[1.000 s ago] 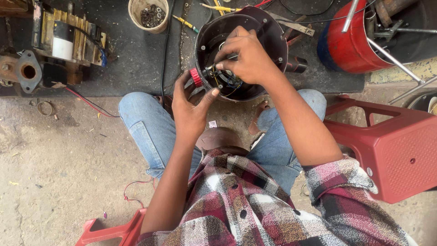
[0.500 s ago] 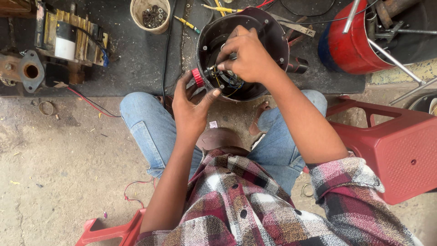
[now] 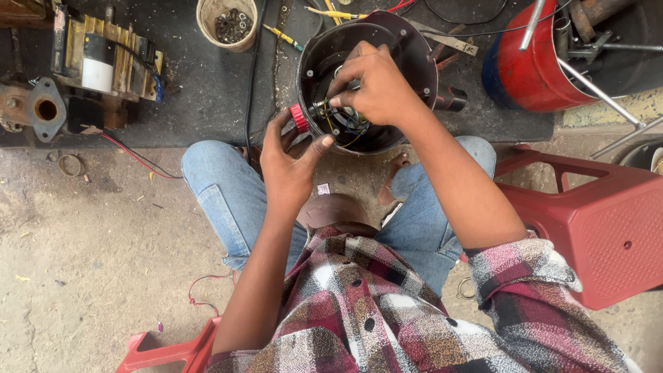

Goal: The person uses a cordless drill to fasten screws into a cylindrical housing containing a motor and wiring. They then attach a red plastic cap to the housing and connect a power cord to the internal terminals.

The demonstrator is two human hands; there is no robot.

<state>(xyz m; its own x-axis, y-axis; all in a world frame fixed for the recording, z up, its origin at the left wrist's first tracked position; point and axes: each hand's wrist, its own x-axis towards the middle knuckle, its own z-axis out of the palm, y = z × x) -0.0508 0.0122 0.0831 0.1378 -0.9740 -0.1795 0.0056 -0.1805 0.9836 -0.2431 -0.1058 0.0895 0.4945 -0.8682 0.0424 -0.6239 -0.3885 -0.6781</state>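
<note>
Black housing, round and open, tilted on mat between knees. Right hand reaches inside, fingertips pinched on wires near lower rim. Left hand below housing, thumb and fingers curled round red knob on outer wall. Red stool right. Cup of small parts far left.

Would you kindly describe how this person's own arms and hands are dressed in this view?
Both hands, the left hand and the right hand, are bare: no gloves, rings or watch show. The forearms are bare too. The plaid shirt, checked in maroon, white and dark tones, has its sleeves rolled up; the right sleeve's folded cuff sits near the elbow. No cables or markings show on either arm.
</note>
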